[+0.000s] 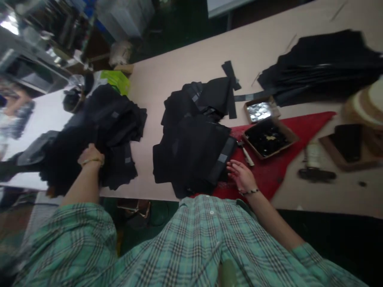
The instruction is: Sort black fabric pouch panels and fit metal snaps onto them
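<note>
At the left, my left hand point(91, 155) is closed on a piece of black fabric point(64, 153) in a dark pile; its fingertips are hidden. Other black pieces with small grey patches point(124, 157) lie beside it. In the middle is a stack of cut black pieces point(191, 153), with a grey patch near its right side. By that edge my right hand point(243, 175) rests over a red cloth point(263, 179), fingers apart and holding nothing. A small metal-headed tool with a pale handle point(247, 154) lies just beyond its fingers.
An open box of small black parts point(267, 137) and a box of shiny silver pieces point(259, 111) stand right of centre. Another black stack point(320, 65) lies at the far right, near a pale roll point(366, 103). A green bag point(116, 81) is at the back left; another person point(14, 107) is beyond.
</note>
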Available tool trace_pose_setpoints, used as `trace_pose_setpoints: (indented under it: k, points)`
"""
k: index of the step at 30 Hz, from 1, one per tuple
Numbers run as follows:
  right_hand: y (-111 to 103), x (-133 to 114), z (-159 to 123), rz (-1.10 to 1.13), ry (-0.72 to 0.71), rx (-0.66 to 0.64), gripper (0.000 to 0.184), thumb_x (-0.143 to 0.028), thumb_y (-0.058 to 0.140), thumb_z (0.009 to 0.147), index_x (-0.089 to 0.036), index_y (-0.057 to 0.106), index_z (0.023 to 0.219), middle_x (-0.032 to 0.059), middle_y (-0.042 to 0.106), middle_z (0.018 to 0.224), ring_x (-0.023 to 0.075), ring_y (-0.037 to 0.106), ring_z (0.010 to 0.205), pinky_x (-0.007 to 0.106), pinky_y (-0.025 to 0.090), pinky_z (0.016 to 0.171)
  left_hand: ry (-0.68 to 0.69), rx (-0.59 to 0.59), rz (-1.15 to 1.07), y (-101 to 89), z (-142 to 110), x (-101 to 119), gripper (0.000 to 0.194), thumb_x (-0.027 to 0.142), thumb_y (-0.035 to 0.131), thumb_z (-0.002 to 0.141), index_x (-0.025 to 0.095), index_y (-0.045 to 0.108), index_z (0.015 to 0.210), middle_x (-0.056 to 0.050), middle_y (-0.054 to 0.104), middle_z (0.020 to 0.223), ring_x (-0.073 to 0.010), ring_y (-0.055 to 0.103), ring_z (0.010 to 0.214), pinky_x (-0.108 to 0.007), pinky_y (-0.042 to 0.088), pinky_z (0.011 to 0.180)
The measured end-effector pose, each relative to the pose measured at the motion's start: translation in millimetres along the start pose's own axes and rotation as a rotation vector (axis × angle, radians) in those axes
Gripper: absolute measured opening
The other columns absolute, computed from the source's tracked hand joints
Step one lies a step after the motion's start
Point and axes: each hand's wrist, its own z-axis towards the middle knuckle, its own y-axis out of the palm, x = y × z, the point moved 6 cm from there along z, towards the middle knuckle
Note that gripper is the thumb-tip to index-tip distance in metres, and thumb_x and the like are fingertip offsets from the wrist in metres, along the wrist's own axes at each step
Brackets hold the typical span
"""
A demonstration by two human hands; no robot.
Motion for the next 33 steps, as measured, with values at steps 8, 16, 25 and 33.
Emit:
trace_pose_setpoints:
  k: [8,16,25,33]
  points:
    - [-0.8,25.2,21.0,-0.167,-0.171,0.227,0.050,-0.029,0.073,0.064,-0.024,0.058,0.112,0.0020,0.068,0.100,0.0151,0.064,0.080,0.019,0.052,0.050,1.134,-0.162,-0.703,53.5,-294.5,282.4,0.030,0.036,0.054,0.091,0.020,0.064,0.115,-0.009,0.067,0.115,-0.0218,0.063,0.106,-0.037,0.049,0.098]
    - [13.5,42.1,43.6,0.032,-0.064,0.103,0.022,-0.017,0.071,0.065,-0.019,0.062,0.085,-0.0037,0.064,0.069,0.0113,0.060,0.061,0.025,0.054,0.060,1.149,-0.379,-0.791,72.1,-382.1,338.8,0.043,0.031,0.074,0.075,0.017,0.065,0.114,-0.010,0.066,0.112,-0.0202,0.063,0.101,-0.034,0.050,0.093]
    - [14.0,43.2,40.0,0.156,0.044,0.082,0.017,-0.012,0.064,0.071,-0.021,0.056,0.083,-0.0045,0.064,0.071,0.0088,0.062,0.062,0.021,0.054,0.059,0.825,-0.417,-0.909,44.0,-299.5,309.4,0.041,0.008,0.056,0.074,0.018,0.059,0.114,-0.004,0.069,0.095,-0.0144,0.066,0.086,-0.028,0.052,0.082]
    - [12.6,43.5,40.3,0.036,-0.063,0.058,0.032,-0.023,0.074,0.065,-0.023,0.052,0.088,-0.0040,0.065,0.073,0.0131,0.063,0.066,0.025,0.053,0.058,0.736,0.359,-0.522,-106.0,-196.1,206.8,0.036,0.009,0.045,0.078,0.021,0.071,0.099,-0.008,0.065,0.106,-0.0243,0.061,0.100,-0.038,0.048,0.092]
